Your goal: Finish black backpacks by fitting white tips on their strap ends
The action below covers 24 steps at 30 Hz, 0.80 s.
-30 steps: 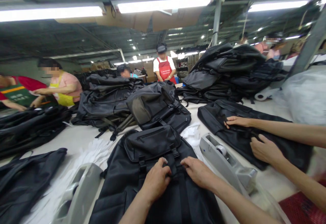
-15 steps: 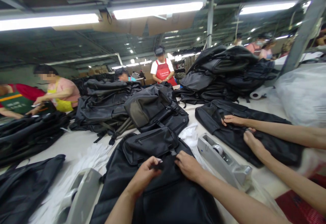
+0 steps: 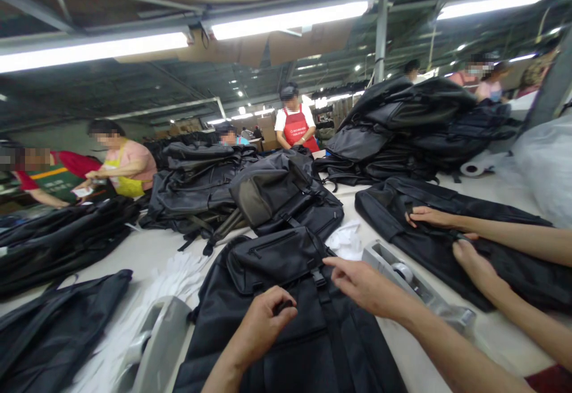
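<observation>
Your bare left forearm rises from the lower edge, inclined rightward; its bare left hand is curled, thumb drawn close to the bent fingers. Your bare right forearm enters from lower right. The bare right hand sits higher, index finger extended leftward, other fingers bent.

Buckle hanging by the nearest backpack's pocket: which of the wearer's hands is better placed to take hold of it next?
Right hand, most likely: it is close beside the buckle. The left hand is farther off, curled around a small dark piece.
</observation>
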Available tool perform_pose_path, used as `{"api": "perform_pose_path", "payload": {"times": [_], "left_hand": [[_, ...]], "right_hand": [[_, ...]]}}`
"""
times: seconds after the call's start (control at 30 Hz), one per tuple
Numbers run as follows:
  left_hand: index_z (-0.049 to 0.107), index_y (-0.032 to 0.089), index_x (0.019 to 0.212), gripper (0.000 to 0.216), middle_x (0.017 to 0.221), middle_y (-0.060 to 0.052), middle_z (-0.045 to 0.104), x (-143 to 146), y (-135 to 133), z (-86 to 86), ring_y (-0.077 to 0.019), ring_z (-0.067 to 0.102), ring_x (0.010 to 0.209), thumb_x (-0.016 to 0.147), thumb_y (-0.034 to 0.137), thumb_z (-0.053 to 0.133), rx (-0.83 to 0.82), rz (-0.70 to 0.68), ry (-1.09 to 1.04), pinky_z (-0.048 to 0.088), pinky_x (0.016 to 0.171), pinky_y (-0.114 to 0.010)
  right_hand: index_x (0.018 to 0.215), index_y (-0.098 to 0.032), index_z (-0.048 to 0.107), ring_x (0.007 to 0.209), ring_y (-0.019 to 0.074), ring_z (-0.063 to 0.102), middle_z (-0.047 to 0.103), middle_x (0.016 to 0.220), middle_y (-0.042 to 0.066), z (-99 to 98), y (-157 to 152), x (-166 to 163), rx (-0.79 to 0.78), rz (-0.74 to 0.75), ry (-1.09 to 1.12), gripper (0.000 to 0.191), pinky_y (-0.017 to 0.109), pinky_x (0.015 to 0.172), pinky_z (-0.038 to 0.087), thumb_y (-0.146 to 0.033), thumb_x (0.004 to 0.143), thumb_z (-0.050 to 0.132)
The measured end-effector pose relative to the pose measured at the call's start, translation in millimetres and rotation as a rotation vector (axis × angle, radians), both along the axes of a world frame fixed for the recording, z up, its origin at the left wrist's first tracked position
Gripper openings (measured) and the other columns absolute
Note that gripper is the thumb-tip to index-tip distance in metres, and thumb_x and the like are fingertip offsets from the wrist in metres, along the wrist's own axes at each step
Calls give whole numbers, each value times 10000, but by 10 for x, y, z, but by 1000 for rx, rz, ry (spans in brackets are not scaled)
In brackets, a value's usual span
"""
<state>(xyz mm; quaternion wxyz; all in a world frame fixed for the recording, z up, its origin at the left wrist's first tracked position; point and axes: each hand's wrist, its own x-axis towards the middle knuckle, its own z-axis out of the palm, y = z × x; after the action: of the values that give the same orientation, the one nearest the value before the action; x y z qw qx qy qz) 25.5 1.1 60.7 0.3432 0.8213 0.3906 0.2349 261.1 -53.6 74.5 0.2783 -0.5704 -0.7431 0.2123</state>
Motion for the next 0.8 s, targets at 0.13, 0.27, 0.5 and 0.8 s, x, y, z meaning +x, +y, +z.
{"api": "perform_pose_path", "payload": {"times": [0.13,0.27,0.5,0.8], "left_hand": [[605,201,725,61,806,9,634,100,-127,50,-126,559,799,727,177,548,16,-77,-33,410,767,-205],[593,231,945,284,1004,-4,615,-127,-31,74,-131,561,858,677,140,570,-7,-51,-1,427,795,-223],[458,217,1206,526,1292,-70,435,-157,454,-286,-243,383,1172,687,180,536,460,301,667,317,958,-386],[551,163,1006,281,1033,-120,551,80,764,-481,-248,495,942,780,106,395,557,226,823,426,737,-364]], "right_hand": [[1315,-256,378,875,211,593,647,999,47,-323,310,-531,-38,141,-104,699,265,746,418,-209,660,616],[925,-220,639,825,174,593,659,870,12,-568,472,-809,-42,220,-25,204,222,704,406,-200,757,524],[922,-212,624,803,152,567,605,864,40,-522,527,-548,148,-173,28,228,226,739,399,-231,868,403],[902,-177,661,735,166,587,632,793,48,-571,584,-426,121,-204,368,273,263,684,455,-305,852,425]]}}
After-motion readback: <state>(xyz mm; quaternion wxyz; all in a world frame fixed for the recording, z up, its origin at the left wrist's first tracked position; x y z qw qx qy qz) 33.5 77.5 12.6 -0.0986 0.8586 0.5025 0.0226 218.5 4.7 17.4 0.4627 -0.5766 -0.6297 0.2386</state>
